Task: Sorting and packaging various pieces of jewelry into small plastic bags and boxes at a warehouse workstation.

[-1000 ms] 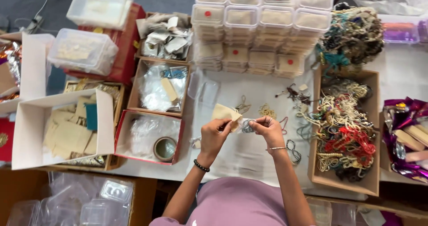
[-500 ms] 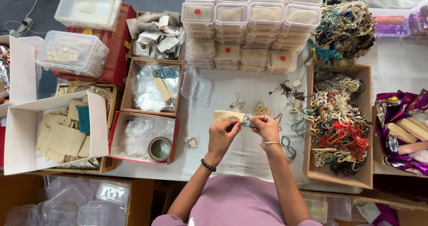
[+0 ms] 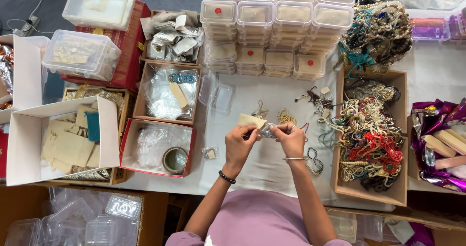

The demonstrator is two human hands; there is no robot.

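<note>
I am looking down on a white table (image 3: 272, 163) that is carrying crowded goods. Along its far edge, clear lidded boxes (image 3: 264, 27) are standing in stacks, several showing a round red sticker on top. By the right edge, a cardboard tray (image 3: 400, 129) is holding tangled bead necklaces (image 3: 371, 139). Towards the left edge, a red-walled box (image 3: 127, 151) is holding clear bags and a tape roll (image 3: 174, 159). Open cloth is showing only around my hands at the near middle. My left hand (image 3: 239, 146) is pinching a small beige pouch (image 3: 250, 121), fingers closed on it. My right hand (image 3: 291, 140) is gripping a small silvery piece (image 3: 268, 131) between closed fingertips, touching the pouch.
</note>
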